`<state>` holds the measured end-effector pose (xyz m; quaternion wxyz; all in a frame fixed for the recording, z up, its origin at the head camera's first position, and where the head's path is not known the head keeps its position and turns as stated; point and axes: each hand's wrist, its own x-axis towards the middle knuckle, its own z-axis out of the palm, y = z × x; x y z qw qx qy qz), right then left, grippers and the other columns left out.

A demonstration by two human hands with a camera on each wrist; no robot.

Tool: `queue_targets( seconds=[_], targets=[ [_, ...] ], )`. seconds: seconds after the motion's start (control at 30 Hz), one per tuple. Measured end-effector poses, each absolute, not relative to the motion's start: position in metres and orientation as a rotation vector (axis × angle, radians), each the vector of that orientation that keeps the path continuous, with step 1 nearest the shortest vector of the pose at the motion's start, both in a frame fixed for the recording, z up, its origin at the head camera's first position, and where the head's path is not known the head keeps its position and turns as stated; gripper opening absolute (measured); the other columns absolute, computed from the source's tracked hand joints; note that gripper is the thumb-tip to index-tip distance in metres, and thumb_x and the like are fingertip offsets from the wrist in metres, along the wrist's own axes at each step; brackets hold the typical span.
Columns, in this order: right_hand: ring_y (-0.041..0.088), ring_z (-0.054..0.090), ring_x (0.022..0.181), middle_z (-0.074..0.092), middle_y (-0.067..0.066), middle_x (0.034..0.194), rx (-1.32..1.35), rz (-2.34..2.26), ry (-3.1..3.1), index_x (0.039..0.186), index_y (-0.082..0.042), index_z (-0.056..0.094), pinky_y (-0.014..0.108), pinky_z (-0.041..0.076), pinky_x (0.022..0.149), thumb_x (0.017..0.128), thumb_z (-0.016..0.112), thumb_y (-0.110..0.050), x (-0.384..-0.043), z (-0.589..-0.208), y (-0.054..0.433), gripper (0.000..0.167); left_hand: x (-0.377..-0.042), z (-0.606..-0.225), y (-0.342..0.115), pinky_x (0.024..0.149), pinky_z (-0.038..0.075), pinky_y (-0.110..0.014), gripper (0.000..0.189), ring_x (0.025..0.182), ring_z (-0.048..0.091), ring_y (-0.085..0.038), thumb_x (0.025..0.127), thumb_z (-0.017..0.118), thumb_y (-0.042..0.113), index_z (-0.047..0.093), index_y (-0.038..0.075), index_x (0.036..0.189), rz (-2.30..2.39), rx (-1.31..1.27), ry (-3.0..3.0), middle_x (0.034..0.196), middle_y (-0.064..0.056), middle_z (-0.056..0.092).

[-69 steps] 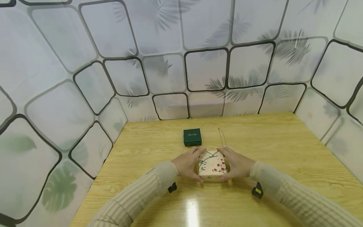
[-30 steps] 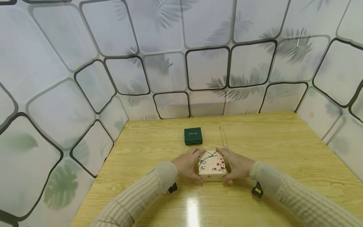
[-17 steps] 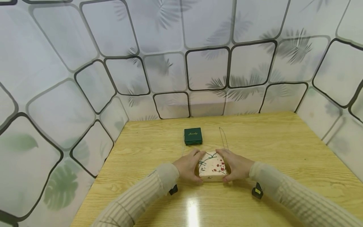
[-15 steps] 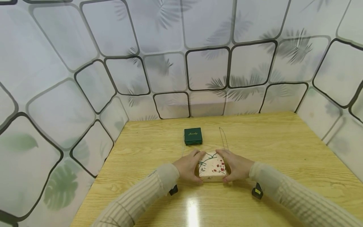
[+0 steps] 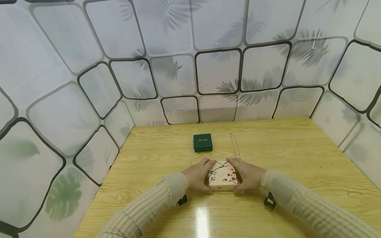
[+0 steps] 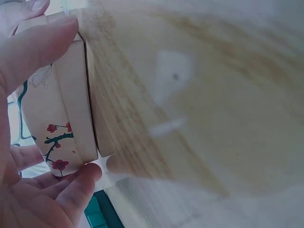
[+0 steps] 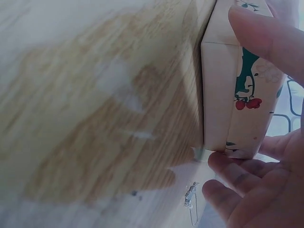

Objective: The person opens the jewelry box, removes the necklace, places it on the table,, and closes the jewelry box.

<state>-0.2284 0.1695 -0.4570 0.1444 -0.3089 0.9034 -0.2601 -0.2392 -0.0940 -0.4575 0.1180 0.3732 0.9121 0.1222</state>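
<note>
A cream box (image 5: pixel 223 175) with red blossoms and teal branches on its lid sits on the table, between the two hands. The left hand (image 5: pixel 198 176) grips its left side, thumb at the near corner and fingers round the far corner. Mirroring it, the right hand (image 5: pixel 249 172) holds the right side. In the left wrist view the side of the box (image 6: pixel 59 118) shows a blossom print and a thin seam between lid and base. The right wrist view shows the box (image 7: pixel 223 95) with its lower edge at the wood, the thumb over its near end. Its inside is hidden.
Behind the cream box stands a dark green jewelry box (image 5: pixel 202 142) with gold lettering. A thin necklace chain (image 5: pixel 235 145) lies behind the right hand; its silver pendant (image 7: pixel 191 194) shows near the fingertips. Another fine chain (image 5: pixel 191 153) lies left of the green box. Patterned curtains surround the table.
In the head view the fingers and the far edge of the cream box's lid have come slightly down, while its near bottom edge stays in place. Both hands keep their hold.
</note>
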Motion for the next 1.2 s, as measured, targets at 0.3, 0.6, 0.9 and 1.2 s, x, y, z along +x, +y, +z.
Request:
queue_targets(
  seconds=[0.3, 0.6, 0.9, 1.2],
  targets=[
    [0.042, 0.026, 0.138, 0.016, 0.02, 0.156, -0.912, -0.681, 2.605, 0.153, -0.001, 0.016, 0.058, 0.029, 0.107, 0.071, 0.078, -0.059, -0.226, -0.457, 0.17, 0.118, -0.236, -0.459, -0.094, 0.1, 0.043, -0.029, 0.118, 0.121, 0.049, -0.018, 0.068, 0.079, 0.061, 0.015, 0.013, 0.155, 0.303, 1.08, 2.673, 0.147, -0.007, 0.029],
    [0.04, 0.028, 0.138, 0.023, 0.022, 0.153, -1.043, -0.63, 2.672, 0.149, 0.006, 0.025, 0.055, 0.031, 0.107, 0.078, 0.068, -0.063, -0.227, -0.456, 0.169, 0.108, -0.229, -0.453, -0.098, 0.104, 0.04, -0.032, 0.107, 0.131, 0.039, -0.023, 0.074, 0.072, 0.063, 0.026, 0.006, 0.152, 0.31, 1.14, 2.724, 0.149, -0.012, 0.028],
    [0.037, 0.03, 0.136, 0.029, 0.019, 0.15, -0.983, -0.614, 2.716, 0.147, 0.003, 0.033, 0.054, 0.033, 0.106, 0.075, 0.07, -0.063, -0.225, -0.453, 0.168, 0.105, -0.223, -0.45, -0.098, 0.105, 0.039, -0.03, 0.091, 0.131, 0.039, -0.019, 0.083, 0.063, 0.061, 0.035, 0.004, 0.148, 0.188, 1.17, 2.769, 0.146, -0.009, 0.034],
    [0.037, 0.032, 0.135, 0.034, 0.016, 0.149, -0.995, -0.534, 2.786, 0.145, -0.001, 0.04, 0.054, 0.033, 0.106, 0.078, 0.068, -0.063, -0.235, -0.456, 0.168, 0.096, -0.23, -0.451, -0.095, 0.107, 0.037, -0.032, 0.087, 0.134, 0.037, -0.02, 0.087, 0.056, 0.063, 0.034, 0.006, 0.149, 0.129, 1.092, 2.803, 0.15, -0.009, 0.032]
  ],
)
